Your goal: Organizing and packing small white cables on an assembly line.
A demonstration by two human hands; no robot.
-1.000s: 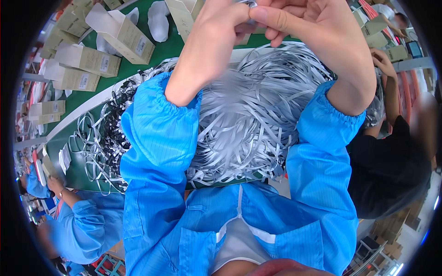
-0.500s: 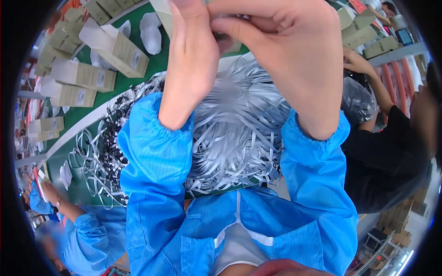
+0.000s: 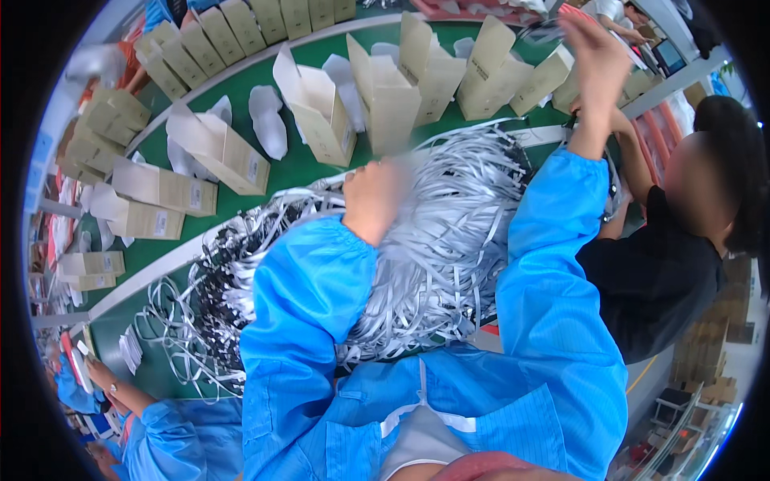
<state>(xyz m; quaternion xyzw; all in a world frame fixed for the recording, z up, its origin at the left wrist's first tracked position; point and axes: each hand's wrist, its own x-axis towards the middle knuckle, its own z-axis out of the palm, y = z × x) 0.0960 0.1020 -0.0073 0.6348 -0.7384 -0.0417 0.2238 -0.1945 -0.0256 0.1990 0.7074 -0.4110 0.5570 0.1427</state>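
Note:
A broad pile of pale grey straps (image 3: 449, 232) with dark ends lies on the table in front of me. My left hand (image 3: 373, 196) is low over the pile's upper left part, its fingers curled. Blur hides what they hold, if anything. Stretched out to the far right is my right hand (image 3: 600, 68), its fingers extended and smeared. The fingertips are near a clear, thin-edged item (image 3: 544, 34) that I cannot make out. Upright open beige boxes (image 3: 321, 112) stand beyond the straps, with white moulded pieces (image 3: 269, 120) between some of them.
More beige boxes (image 3: 233, 28) line the table's far side. A white ledge (image 3: 160, 260) runs between pile and boxes. At right sits a person in black (image 3: 658, 272), arms near mine. Another person's blue sleeve (image 3: 168, 429) is at lower left, near white slips (image 3: 130, 350).
My hands were together, raised over the table's middle. They have parted: the left dropped to the straps, the right swung out to the far right. The view has shifted, showing more boxes.

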